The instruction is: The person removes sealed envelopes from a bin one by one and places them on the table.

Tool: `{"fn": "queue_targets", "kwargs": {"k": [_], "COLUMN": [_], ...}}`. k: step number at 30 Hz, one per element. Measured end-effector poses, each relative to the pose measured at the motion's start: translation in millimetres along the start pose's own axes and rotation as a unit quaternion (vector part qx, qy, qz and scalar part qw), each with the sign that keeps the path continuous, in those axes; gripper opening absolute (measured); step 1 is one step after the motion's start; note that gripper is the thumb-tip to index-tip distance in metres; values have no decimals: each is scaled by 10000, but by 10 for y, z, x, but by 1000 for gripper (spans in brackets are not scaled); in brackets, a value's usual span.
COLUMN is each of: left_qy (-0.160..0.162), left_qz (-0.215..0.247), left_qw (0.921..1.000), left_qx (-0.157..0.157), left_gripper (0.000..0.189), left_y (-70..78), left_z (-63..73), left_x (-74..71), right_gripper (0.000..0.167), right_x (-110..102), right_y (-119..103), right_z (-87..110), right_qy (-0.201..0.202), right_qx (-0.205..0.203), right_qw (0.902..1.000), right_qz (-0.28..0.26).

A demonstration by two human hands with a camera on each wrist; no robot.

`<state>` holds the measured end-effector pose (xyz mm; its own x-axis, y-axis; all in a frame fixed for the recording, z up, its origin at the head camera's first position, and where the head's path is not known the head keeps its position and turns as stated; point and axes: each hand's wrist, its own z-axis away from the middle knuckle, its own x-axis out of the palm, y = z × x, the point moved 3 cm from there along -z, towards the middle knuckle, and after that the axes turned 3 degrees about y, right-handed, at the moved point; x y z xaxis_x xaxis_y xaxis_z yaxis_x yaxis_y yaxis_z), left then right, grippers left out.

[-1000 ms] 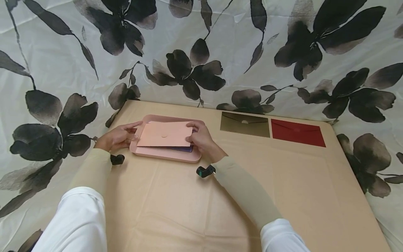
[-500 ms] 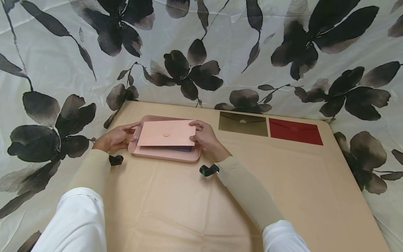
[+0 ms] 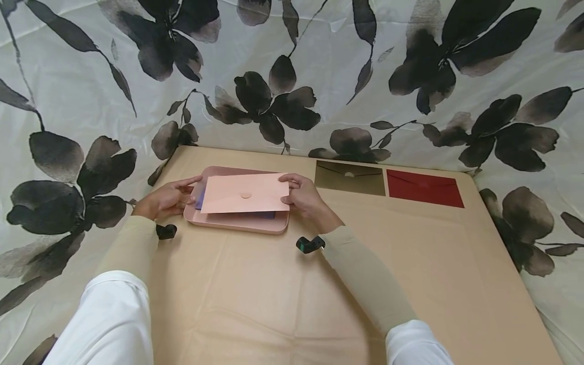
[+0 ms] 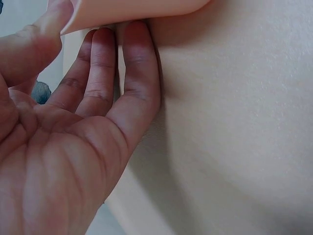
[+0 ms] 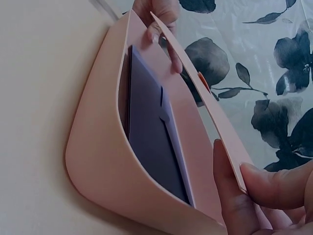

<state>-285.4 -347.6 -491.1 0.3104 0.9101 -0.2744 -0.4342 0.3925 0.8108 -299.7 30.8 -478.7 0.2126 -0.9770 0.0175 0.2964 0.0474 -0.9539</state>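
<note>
A pink tray [image 3: 228, 226] lies at the back left of the table. My left hand [image 3: 166, 199] grips its left end, thumb on the rim and fingers beneath, as the left wrist view shows. With thumb and fingers, my right hand [image 3: 310, 203] pinches the right edge of a pale pink envelope [image 3: 228, 195] that has a round seal. The right wrist view shows this envelope raised and tilted above the tray. Inside the tray lies a purple envelope [image 5: 151, 132], mostly covered by the pink one in the head view.
To the right along the table's back edge lie a gold envelope [image 3: 349, 180] and a red envelope [image 3: 424, 189], side by side. The table [image 3: 255, 294] has a tan cover. White cloth with dark flowers [image 3: 271, 106] hangs behind it.
My right hand has moved right with the pink envelope, baring more of the purple envelope at its left. My left hand stays on the tray's end. The head view has shifted slightly.
</note>
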Motion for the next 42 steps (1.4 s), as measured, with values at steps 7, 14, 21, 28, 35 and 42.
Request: {"fn": "queue_targets", "kwargs": {"k": [7,14,21,28,35,42], "left_qy": [-71,-38,-31,-42,-12,1], "left_qz": [23,-32,-71,-43,-150,-25], "left_qw": [9999,10000,10000,10000,9998,9999], "left_qx": [75,75,50,36,90,121], "left_gripper": [85,85,85,83,83,83], "left_y": [-2,-3,5,-5,-6,16], "left_z": [6,24,21,15,28,57], "left_x": [-6,-19,-2,12,11,12], "right_gripper": [59,58,57,57,57,57], "right_x": [-100,-205,-296,-364,-437,-532], "right_y": [21,41,43,39,36,38], "right_z": [3,12,43,79,97,106], "right_qy": [-67,-54,-31,-5,-12,-48], "right_qx": [80,99,113,109,91,29], "right_qw": [9999,9999,9994,9995,9996,9998], "right_qz": [60,128,311,295,255,216]}}
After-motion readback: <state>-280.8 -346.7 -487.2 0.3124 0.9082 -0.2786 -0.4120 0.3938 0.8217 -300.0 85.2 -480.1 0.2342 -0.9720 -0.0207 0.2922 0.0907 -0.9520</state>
